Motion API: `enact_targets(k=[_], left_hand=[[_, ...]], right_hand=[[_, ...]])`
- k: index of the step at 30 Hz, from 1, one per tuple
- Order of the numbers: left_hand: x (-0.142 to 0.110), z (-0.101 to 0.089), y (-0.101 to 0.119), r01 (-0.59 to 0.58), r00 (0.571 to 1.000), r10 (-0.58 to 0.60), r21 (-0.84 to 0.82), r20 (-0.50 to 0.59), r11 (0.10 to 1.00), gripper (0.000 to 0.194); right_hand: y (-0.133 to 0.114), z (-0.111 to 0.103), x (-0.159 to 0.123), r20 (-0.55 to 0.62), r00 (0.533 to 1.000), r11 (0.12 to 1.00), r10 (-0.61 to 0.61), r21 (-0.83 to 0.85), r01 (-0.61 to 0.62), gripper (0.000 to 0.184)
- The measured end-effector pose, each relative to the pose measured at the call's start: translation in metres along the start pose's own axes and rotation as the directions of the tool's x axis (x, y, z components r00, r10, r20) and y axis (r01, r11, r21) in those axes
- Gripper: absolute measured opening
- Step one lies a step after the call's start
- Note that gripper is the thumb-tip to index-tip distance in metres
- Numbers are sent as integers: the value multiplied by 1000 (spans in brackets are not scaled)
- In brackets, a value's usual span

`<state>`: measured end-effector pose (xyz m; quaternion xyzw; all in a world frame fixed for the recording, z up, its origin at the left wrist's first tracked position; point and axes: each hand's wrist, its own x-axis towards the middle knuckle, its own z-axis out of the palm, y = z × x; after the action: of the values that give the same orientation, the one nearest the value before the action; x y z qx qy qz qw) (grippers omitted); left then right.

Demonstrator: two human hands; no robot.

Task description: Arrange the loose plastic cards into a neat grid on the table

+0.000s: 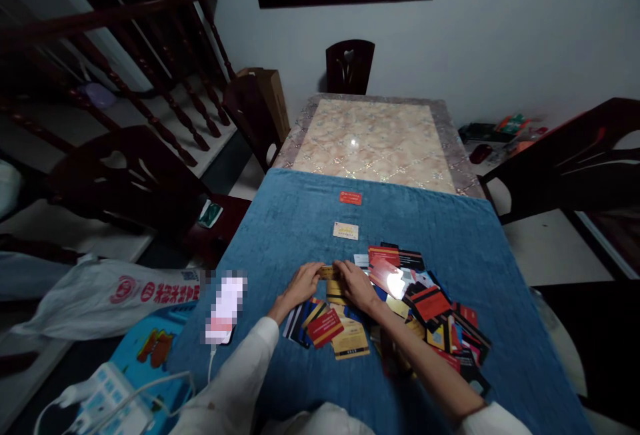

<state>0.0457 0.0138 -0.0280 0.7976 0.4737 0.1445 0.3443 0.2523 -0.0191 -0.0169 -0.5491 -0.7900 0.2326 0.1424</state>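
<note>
The left hand (303,283) and right hand (356,284) pinch a gold card (327,271) by its ends, fingers almost closed. Two cards, one red (351,198) and one pale (346,230), lie apart at 12 o'clock. The big messy pile (433,306) at 4 o'clock makes it look like lots is left. The phone (225,309) at 8 o'clock is near the surface (280,211)'s edge; 10 o'clock has moving room.

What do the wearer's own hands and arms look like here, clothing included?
Both hands, left and right, are bare, with no gloves. White sleeves cover part of each arm; the right forearm shows uncovered up to near the elbow. No markings are visible on the sleeves.
</note>
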Motion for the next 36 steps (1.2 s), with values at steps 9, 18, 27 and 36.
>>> enact_targets(k=[9, 18, 27, 36], left_hand=[[6, -5, 6, 2, 998, -7, -81, -62, 997, 48], [16, -11, 16, 10, 994, -22, -118, -105, 993, 54], [30, -13, 18, -76, 993, 72, -43, -93, 996, 62], [75, -23, 24, -148, 986, 159, 167, -54, 975, 59]], right_hand=[[-3, -1, 3, -26, 1000, 999, -14, 40, 15, 71], [9, 1, 12, -150, 986, 997, -71, 18, 74, 75], [25, -7, 20, -174, 984, 999, -23, 30, 28, 61], [50, -25, 38, -298, 954, 999, -29, -51, 14, 57]])
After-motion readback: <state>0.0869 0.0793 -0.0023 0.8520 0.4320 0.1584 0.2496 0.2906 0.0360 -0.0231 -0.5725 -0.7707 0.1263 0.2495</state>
